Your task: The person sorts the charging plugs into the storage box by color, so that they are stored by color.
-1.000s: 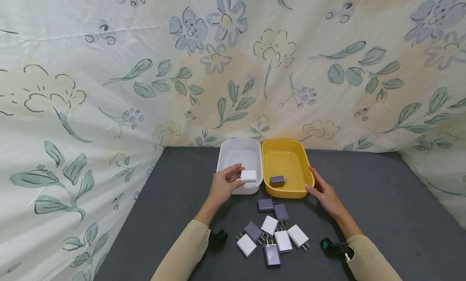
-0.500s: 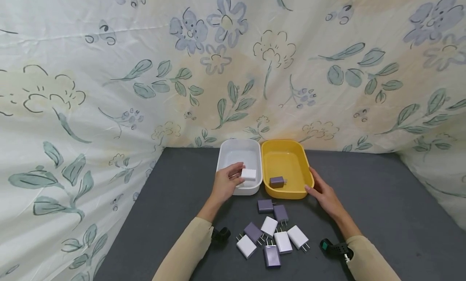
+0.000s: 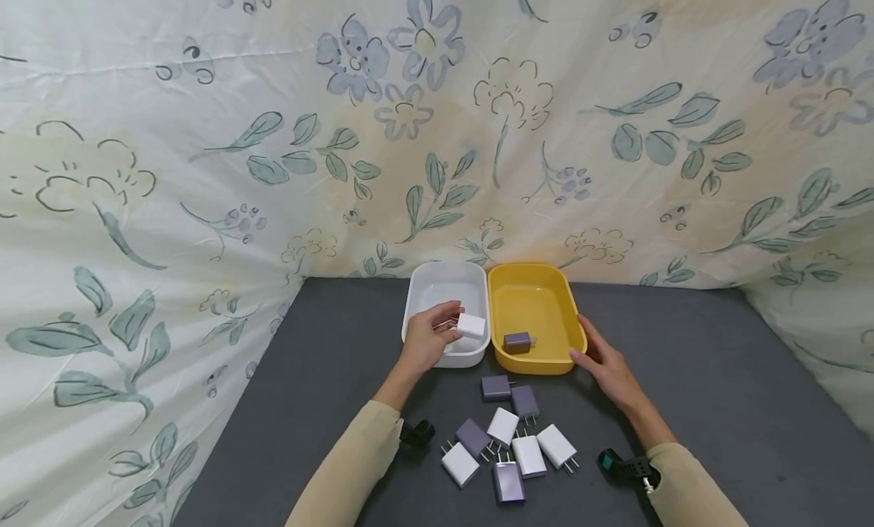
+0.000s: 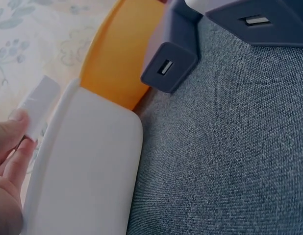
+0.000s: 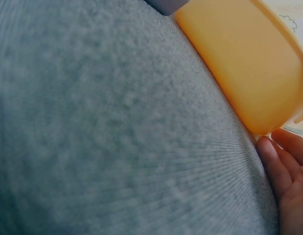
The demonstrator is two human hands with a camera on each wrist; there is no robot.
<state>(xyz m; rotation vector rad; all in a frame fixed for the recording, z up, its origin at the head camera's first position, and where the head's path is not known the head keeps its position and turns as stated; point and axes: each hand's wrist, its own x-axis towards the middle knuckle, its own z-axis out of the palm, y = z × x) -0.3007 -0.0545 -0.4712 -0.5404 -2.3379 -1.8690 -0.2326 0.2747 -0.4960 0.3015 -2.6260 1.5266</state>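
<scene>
A white charger plug (image 3: 471, 325) is pinched between the thumb and fingers of my left hand (image 3: 425, 342), over the front part of the white tub (image 3: 412, 296). In the left wrist view the white charger plug (image 4: 41, 100) shows above the tub's rim. My right hand (image 3: 610, 368) rests against the right front corner of the yellow tub (image 3: 573, 315), its fingers fairly straight along the side. Inside that tub lies one purple charger plug (image 3: 517, 343). In the right wrist view, the fingertips (image 5: 266, 144) touch the yellow tub's lower corner.
The two tubs stand side by side at the back of the dark table (image 3: 328, 360). Several purple and white charger plugs (image 3: 529, 456) lie loose in front of them, some touching. A floral cloth (image 3: 382, 155) hangs behind the table.
My left hand has shifted slightly to the right, and the white charger plug in it has tilted a little. My right hand stays at the yellow tub.
</scene>
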